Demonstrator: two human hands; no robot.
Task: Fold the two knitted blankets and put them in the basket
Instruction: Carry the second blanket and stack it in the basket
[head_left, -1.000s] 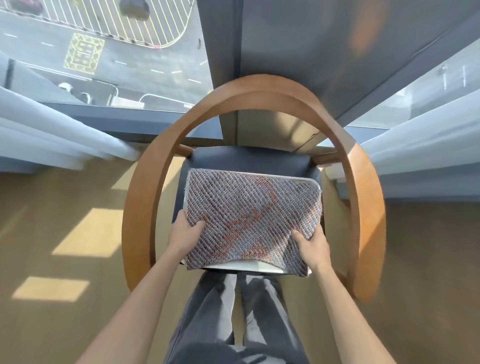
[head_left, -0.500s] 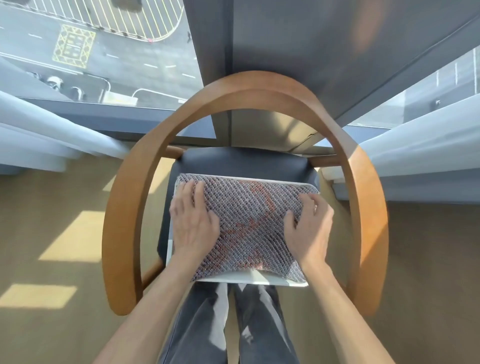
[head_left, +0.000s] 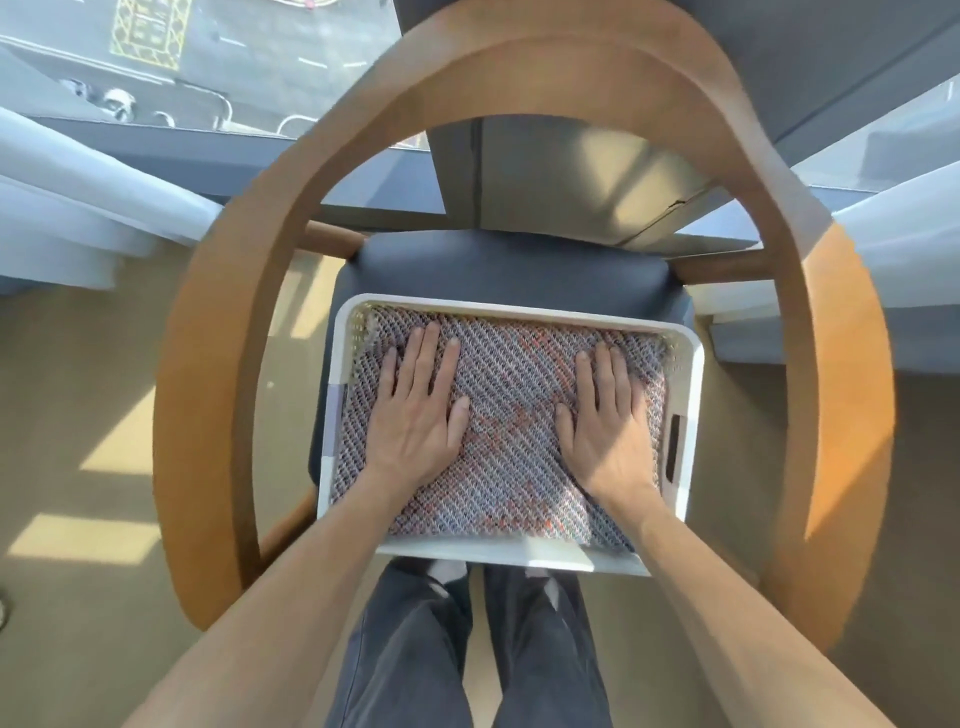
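Note:
A folded knitted blanket (head_left: 511, 410), grey with orange-red patches, lies inside a white plastic basket (head_left: 688, 415) and fills it from wall to wall. My left hand (head_left: 418, 410) presses flat on the blanket's left half with straight fingers. Flat on the right half lies my right hand (head_left: 605, 415), fingers pointing away from me. Whether a second blanket lies underneath is hidden. The basket stands on the dark seat of a chair.
A wooden chair (head_left: 218, 364) with a curved arm-and-back hoop surrounds the dark seat (head_left: 498, 270). Beyond it are a grey pillar, windows and pale curtains (head_left: 78, 197). Tan floor lies on both sides. My legs in dark trousers (head_left: 467, 649) stand before the chair.
My hands let go of the blanket's near edge, moved onto its top and pushed it down into the basket; the basket's white rim now shows all round. The view has come closer.

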